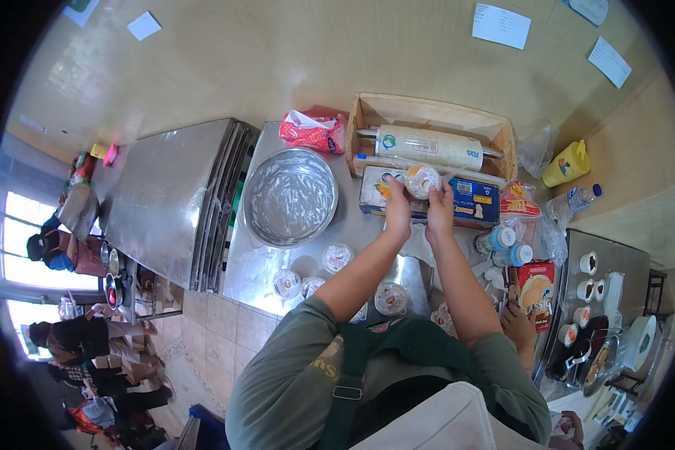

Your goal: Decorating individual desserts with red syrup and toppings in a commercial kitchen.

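Observation:
Both my hands hold one round plastic tub with a printed lid (423,181) above a blue and white cardboard box (475,201). My left hand (398,209) grips its left side and my right hand (440,211) its lower right side. A large steel bowl (290,198) with white smears inside stands to the left. Several similar lidded tubs stand on the steel table, among them one below the bowl (338,257) and one between my forearms (391,298). Behind the cardboard box, a wooden box (433,107) holds a roll of plastic film (427,147).
Stacked metal trays (163,197) lie at the left. A red tissue pack (314,132), white-capped bottles (500,239), a red carton (534,292) and a yellow jug (567,164) stand around. Another person's hand (518,326) is near the carton. Several people are at far left.

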A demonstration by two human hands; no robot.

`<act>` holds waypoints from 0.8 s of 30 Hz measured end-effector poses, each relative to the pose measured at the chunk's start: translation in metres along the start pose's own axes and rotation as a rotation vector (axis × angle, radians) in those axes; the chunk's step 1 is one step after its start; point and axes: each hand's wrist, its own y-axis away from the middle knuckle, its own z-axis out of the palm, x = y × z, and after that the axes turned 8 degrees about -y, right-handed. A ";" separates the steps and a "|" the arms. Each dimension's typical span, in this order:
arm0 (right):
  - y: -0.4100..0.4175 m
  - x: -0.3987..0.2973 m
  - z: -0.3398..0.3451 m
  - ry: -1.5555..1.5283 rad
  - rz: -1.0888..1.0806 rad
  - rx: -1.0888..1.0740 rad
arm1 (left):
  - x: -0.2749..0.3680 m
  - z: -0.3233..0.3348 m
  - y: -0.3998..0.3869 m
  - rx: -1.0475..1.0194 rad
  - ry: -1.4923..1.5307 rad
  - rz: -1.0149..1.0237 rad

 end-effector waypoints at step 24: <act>-0.005 -0.006 0.008 -0.169 0.014 -0.003 | 0.019 0.025 -0.024 0.108 0.161 -0.090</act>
